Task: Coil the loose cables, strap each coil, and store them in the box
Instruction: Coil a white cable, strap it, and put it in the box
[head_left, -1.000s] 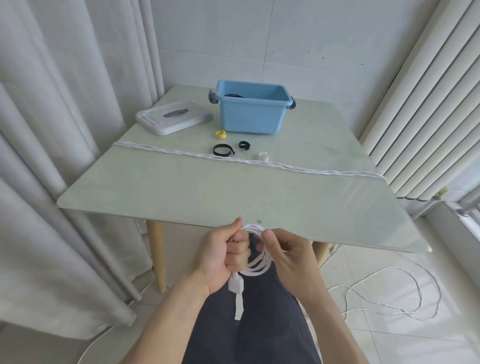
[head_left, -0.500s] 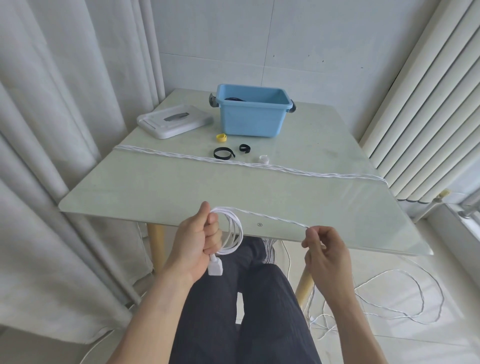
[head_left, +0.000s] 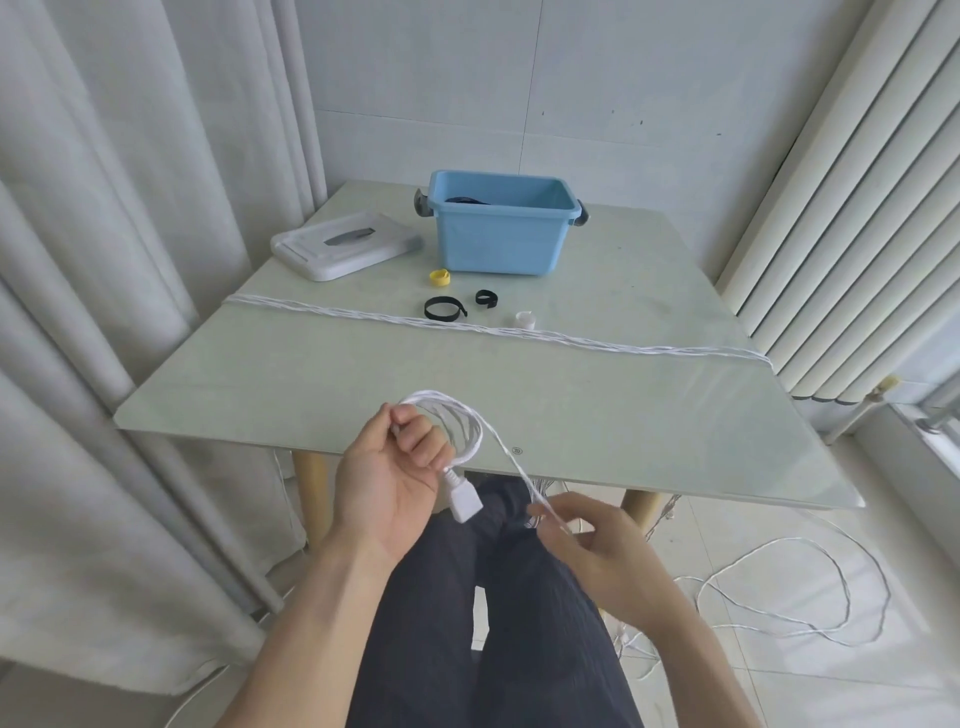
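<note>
Gripping the coil (head_left: 457, 431) above the near table (head_left: 260, 395) edge, the left hand (head_left: 389, 473) is closed around it. Free cable (head_left: 524, 475) runs down and right to the right hand (head_left: 597, 545), which pinches it; that hand is nearer the slack on the floor.

A pale green table (head_left: 363, 379) carries a sky-blue box (head_left: 498, 236) at twelve o'clock, with a white lid (head_left: 345, 247) at its nine o'clock. A yellow strap (head_left: 439, 277), two black straps (head_left: 442, 308) and a white strap (head_left: 525, 319) lie at the box's six o'clock. A white twisted cable (head_left: 519, 332) crosses the table; a white coil (head_left: 462, 421) ends in a white plug (head_left: 465, 504). The trousers (head_left: 498, 623) are black with fine stripes.
</note>
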